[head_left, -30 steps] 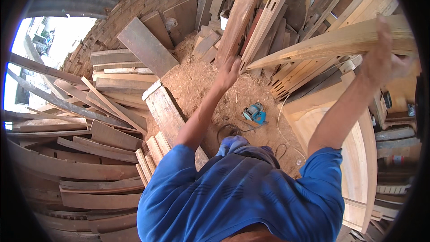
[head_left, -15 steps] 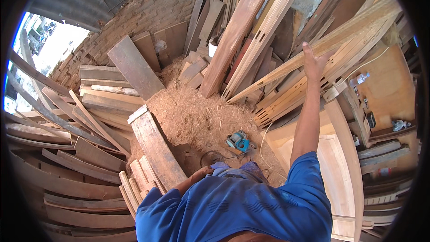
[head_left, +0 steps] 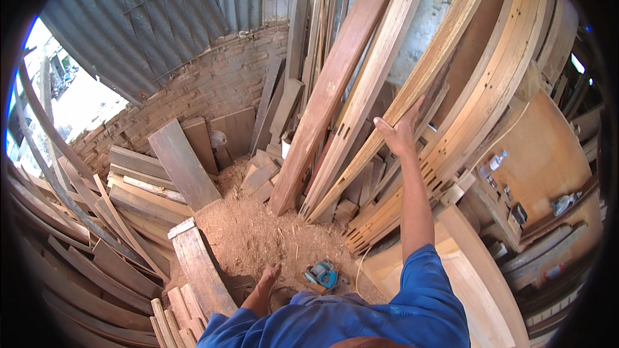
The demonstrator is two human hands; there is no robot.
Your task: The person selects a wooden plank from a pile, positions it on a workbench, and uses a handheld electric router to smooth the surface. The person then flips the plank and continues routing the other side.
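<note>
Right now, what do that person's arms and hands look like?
Both arms come out of a blue shirt. The right sleeve is loose and wrinkly, and stops around the elbow, so the right forearm is bare. I see no glove or watch on the right hand or left hand.

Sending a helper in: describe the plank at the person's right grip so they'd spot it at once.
From the sawdust-covered floor, look up and right to the tall timbers. The golden plank slants just right of a pale, slotted beam. Unlike that beam and the reddish-brown board further left, it has the person's right grip on it.
</note>
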